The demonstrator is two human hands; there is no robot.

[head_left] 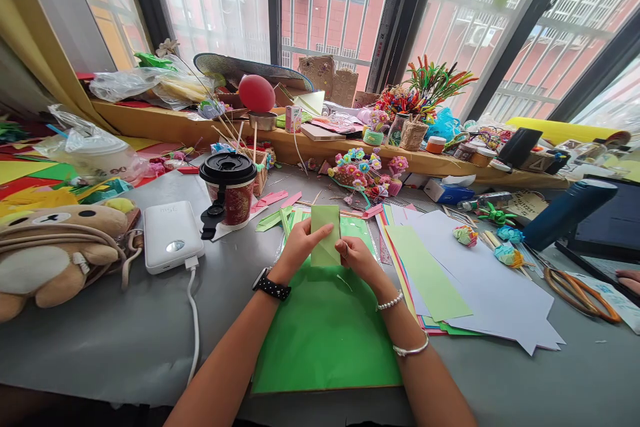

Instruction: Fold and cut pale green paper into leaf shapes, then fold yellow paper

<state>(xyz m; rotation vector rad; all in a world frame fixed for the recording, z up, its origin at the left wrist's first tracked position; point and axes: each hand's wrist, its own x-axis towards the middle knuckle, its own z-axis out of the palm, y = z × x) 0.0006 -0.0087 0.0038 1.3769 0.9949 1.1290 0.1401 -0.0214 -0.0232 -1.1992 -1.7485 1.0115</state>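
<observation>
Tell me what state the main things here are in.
Light green paper: held in both hands
Left hand: gripping the paper
Right hand: closed at paper's right edge
Green sheet: lying flat
Cup: upright, lid on
Power bank: cable plugged in
Plush bear: lying, cord across it
Scissors: lying down; open or shut unclear

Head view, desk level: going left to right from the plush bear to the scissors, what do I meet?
Plush bear → white power bank → lidded cup → left hand → held light green paper → right hand → loose light green strip → scissors.
</observation>
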